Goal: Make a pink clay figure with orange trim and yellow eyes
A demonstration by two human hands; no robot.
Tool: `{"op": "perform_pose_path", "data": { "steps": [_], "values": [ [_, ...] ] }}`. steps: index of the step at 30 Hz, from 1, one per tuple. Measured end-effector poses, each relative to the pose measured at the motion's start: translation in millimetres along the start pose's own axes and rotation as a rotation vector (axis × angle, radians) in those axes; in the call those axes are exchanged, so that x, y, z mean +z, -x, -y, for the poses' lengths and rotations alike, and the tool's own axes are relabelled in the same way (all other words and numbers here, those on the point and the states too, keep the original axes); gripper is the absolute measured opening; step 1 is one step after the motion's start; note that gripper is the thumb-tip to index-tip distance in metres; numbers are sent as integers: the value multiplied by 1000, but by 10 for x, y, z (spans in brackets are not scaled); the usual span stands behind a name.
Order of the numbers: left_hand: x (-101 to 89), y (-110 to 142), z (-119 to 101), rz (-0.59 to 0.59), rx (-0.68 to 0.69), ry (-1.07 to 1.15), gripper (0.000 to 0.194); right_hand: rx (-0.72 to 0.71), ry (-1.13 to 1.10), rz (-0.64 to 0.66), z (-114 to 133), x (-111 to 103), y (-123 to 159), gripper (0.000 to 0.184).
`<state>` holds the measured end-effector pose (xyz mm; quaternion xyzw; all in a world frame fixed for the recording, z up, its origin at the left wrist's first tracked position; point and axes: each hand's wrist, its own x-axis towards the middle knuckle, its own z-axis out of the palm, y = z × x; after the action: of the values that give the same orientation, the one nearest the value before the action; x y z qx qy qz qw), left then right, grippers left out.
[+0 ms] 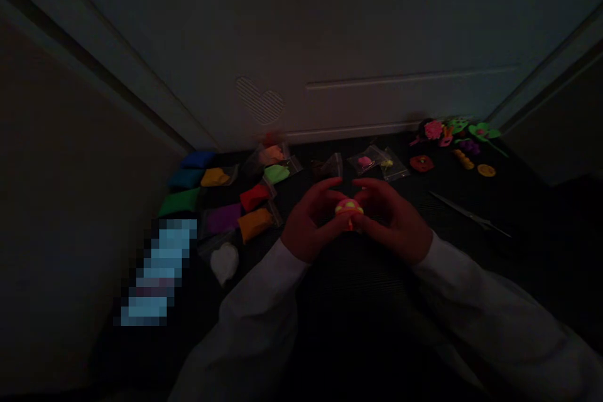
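Observation:
Between the fingertips of both hands sits a small clay piece [349,206], a pink dome with pale yellow spots and an orange part beneath. My left hand [313,220] curves round its left side, thumb pressed near the bottom. From the other side my right hand [393,220] pinches it with the thumb, the index finger arched above. The lower part of the piece is partly hidden by the thumbs. Nearest my left hand lie an orange clay packet [255,223] and a red clay packet [255,196]. Scissors [466,212] rest to the right of my right hand.
More packets lie at the left, among them a purple packet [223,218], a green packet [179,202] and a white clay lump [225,262]. A blurred bright screen [157,273] is at far left. Finished-looking clay shapes, including a pink flower [433,130], sit back right. The light is dim.

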<state>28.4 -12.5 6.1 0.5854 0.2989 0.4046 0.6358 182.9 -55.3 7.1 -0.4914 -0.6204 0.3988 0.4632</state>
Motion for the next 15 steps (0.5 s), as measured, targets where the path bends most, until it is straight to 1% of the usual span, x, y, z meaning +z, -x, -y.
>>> {"op": "perform_pose_path", "data": {
  "steps": [2,5,8,15],
  "values": [
    [-10,8,-2,18,56,-23,52,-67,55,-22,19,-7,11,49],
    [-25,7,16,34,81,-59,53,-124,132,-37,33,-8,14,50],
    [-26,6,24,45,89,-64,53,-141,173,-37,34,-5,13,51],
    [-12,16,9,39,72,-92,50,-160,186,-27,45,-8,27,48]
  ]
}}
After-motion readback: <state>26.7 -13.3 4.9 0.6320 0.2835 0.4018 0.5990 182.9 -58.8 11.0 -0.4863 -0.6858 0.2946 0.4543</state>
